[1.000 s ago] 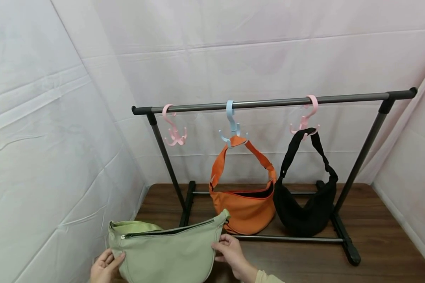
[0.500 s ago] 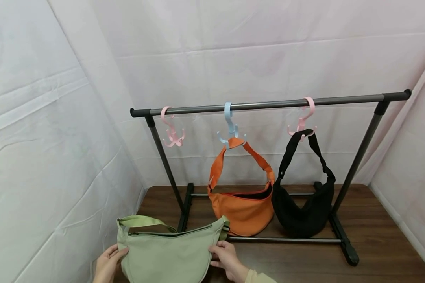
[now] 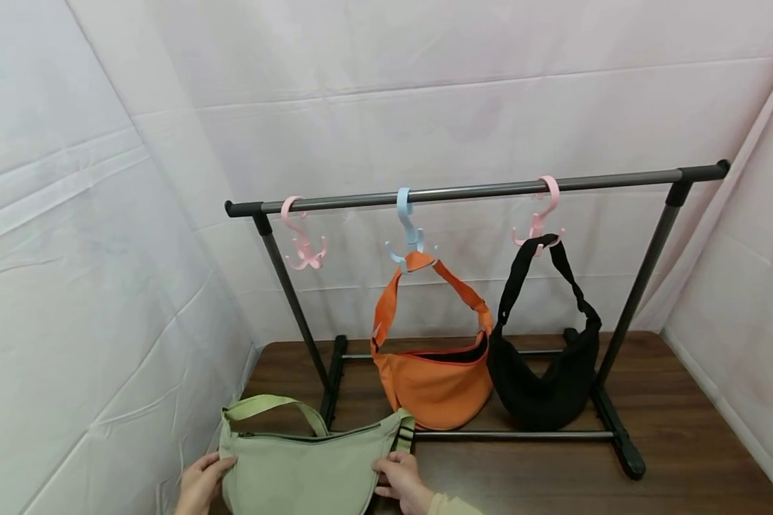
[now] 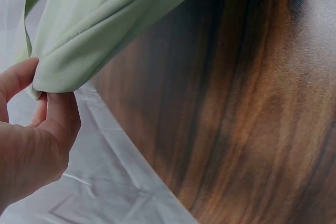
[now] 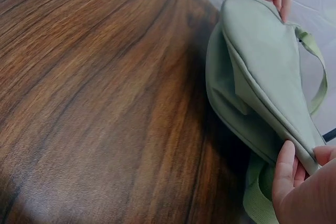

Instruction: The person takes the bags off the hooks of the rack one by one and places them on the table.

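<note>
Two bare hands are seen: the left hand [image 3: 201,485] and the right hand [image 3: 402,483], both left uncovered down to the fingers [image 4: 62,116]. On the right, a pale cream-yellow sleeve [image 3: 452,506] is worn, ended at about the wrist; its weave cannot be made out. Whatever is worn above the left hand is cut off from view.
</note>
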{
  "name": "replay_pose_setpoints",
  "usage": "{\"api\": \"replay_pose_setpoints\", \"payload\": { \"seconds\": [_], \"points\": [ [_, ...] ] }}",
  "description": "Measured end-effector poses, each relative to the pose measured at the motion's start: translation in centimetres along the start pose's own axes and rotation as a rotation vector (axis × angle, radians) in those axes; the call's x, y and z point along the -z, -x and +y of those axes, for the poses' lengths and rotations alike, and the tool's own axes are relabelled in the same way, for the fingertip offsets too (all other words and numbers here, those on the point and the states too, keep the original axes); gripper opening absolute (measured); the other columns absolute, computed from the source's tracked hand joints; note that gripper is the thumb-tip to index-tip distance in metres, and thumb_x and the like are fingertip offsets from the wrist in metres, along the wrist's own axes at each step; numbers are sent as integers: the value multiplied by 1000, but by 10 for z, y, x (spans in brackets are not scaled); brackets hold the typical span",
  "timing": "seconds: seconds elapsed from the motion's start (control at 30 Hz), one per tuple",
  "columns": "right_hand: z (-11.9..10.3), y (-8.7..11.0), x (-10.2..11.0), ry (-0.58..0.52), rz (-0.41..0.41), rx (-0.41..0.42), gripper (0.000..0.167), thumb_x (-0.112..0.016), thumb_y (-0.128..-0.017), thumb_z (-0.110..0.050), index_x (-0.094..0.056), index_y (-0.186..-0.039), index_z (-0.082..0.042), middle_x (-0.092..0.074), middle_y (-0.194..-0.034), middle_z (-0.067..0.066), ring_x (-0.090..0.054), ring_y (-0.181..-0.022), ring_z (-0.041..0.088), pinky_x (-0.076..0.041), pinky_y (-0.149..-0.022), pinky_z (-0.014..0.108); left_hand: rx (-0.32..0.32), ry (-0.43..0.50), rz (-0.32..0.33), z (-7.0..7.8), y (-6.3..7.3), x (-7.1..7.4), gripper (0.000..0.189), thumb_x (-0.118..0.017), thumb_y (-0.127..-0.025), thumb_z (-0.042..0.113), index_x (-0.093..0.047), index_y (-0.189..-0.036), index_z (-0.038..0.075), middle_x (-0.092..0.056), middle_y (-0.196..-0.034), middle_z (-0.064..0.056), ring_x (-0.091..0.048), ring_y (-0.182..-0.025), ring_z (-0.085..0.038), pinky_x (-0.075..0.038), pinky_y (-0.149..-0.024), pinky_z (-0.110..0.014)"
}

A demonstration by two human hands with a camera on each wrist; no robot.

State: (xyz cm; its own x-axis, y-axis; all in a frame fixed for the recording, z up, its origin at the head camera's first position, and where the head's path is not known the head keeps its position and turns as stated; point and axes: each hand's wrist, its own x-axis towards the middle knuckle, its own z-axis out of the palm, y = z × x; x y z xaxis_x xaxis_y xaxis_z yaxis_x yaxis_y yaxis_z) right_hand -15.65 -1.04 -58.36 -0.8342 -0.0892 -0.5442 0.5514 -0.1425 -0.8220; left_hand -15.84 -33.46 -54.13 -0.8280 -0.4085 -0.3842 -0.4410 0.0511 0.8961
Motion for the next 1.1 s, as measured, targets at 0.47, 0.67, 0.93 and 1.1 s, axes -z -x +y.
{"api": "replay_pose_setpoints", "payload": {
  "seconds": [0.47, 0.67, 0.93, 1.1],
  "points": [
    [4, -5, -21, 124, 112, 12, 19, -62, -80, -2, -45, -73, -6, -47, -73, 9, -53, -65, 15, -54, -61, 30, 64, -22, 114, -13, -14, 3, 65, -75, -65, 11, -47, -116, -17, -58, -84, -13, -51, -55, -8, -48, -52, -28],
    [8, -9, -26, 141, 153, 27, 23, -64, -77, 1, -43, -69, -7, -46, -71, 9, -53, -61, 13, -54, -58, 30, 32, 6, 123, -21, -17, 2, 59, -70, -67, 8, -46, -112, -20, -54, -58, 3, -49, -50, -10, -44, -48, -28],
    [11, -15, -29, 169, 194, 22, 30, -66, -75, 1, -39, -66, -10, -43, -68, 6, -48, -58, 11, -54, -56, 29, 36, -151, 203, -29, -24, -7, 55, -67, -72, 8, -47, -115, -20, -53, -98, -33, -51, -90, -43, -45, -75, -49],
    [11, -15, -31, 156, 203, 25, 33, -66, -74, 1, -38, -64, -12, -42, -65, 4, -47, -55, 10, -53, -54, 29, -25, -252, 246, -31, -26, -11, 47, -64, -73, 7, -51, -108, -20, -54, -99, -34, -49, -93, -47, -43, -77, -50]
  ]
}}
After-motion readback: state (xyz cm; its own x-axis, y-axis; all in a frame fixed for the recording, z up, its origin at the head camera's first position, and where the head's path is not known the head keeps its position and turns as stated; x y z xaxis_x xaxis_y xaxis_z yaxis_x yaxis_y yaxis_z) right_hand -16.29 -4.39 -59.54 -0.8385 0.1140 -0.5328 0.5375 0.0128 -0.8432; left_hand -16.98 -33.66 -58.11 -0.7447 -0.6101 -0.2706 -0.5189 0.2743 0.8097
